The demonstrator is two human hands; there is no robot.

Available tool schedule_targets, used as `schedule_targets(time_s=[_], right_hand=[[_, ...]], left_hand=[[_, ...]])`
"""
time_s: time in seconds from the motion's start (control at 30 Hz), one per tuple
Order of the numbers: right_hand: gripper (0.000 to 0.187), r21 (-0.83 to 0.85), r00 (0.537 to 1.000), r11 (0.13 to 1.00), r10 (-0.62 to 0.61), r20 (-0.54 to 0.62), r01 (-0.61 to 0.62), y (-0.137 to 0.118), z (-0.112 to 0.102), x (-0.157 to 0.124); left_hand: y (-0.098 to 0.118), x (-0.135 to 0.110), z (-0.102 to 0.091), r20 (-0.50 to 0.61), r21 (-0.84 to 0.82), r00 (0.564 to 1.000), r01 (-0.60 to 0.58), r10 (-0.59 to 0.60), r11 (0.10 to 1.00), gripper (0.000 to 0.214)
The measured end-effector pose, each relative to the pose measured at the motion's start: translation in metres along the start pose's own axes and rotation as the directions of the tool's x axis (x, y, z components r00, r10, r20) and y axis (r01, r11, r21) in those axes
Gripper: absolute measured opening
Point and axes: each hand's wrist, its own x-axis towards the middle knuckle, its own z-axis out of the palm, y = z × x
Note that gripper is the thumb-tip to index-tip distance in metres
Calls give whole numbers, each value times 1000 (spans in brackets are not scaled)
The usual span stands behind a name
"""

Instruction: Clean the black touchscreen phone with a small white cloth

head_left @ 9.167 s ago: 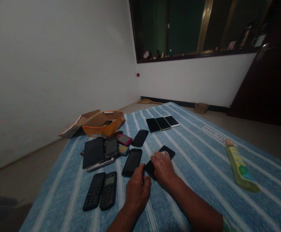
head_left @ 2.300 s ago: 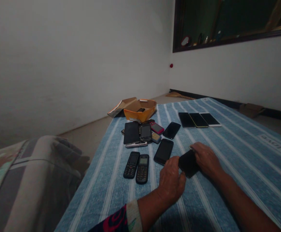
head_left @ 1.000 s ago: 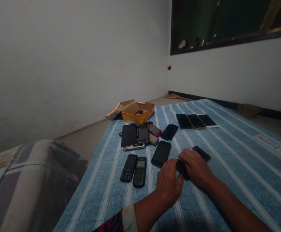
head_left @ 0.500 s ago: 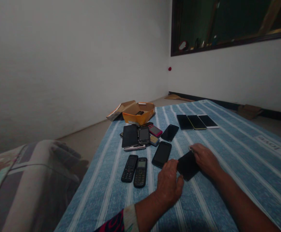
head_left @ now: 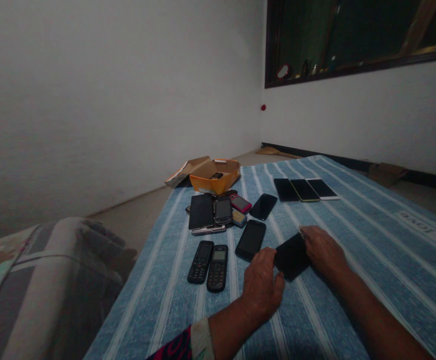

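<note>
The head view shows a smooth, flat, black rectangular phone point(head_left: 292, 256) on a mottled blue cloth with pale stripes point(head_left: 375, 245), right of an orange cardboard box point(head_left: 211, 185) and nearer the person. The left hand point(head_left: 261, 286) holds the phone's left end between thumb and fingers. The right hand point(head_left: 323, 253) bends over its right end; a whitish scrap point(head_left: 301, 230) shows there, but whether it is pinched cannot be told. The open box has a brown flap folded leftward and a small dark object point(head_left: 217, 175) inside. Two rounded black keypad phones point(head_left: 217, 270) lie nearer than the box; three slim, glossy phones point(head_left: 305, 190) lie to its right.
</note>
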Motion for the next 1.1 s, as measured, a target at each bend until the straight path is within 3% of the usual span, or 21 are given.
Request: schedule_targets(time_s=[0.37, 1.1], right_hand=[[29, -264, 979, 955, 169, 112, -135, -20, -30, -15], [23, -289, 962, 945, 210, 175, -153, -22, -43, -22]], left_hand=[[-2, -1, 3, -5, 1, 1000, -16, 16, 1000, 38], [-1, -1, 2, -17, 19, 1000, 4, -4, 1000, 40]])
